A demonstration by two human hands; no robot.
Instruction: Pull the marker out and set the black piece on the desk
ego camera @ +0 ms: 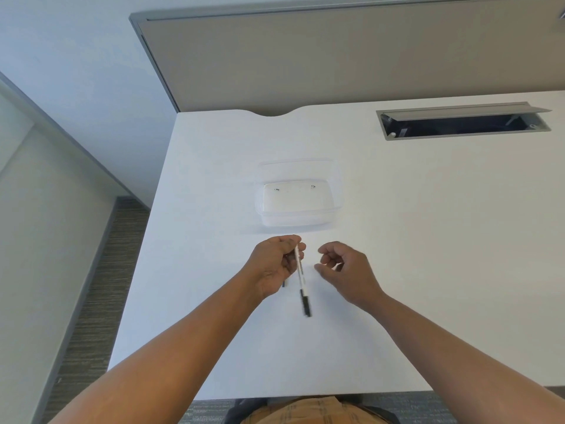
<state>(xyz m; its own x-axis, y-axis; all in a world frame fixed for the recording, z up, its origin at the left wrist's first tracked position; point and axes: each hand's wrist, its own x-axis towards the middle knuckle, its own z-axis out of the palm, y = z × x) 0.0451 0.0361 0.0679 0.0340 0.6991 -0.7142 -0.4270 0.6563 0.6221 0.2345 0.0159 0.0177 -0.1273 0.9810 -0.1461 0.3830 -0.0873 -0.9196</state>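
A white pen (300, 275) with a black cap is being pinched at its far end by the left hand (275, 264), above the white desk (428, 240), near the clear plastic container (298, 194). The right hand (345, 270) is being held just beside it, loosely curled and holding nothing. With so light a grip, the dangling pen is judged liable to slip.

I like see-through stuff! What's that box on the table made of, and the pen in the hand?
The box looks like clear, glossy plastic: the white table shows through its thin walls. The pen, pinched by the left hand, seems smooth white plastic with a black cap; it is blurred, so that is a guess.
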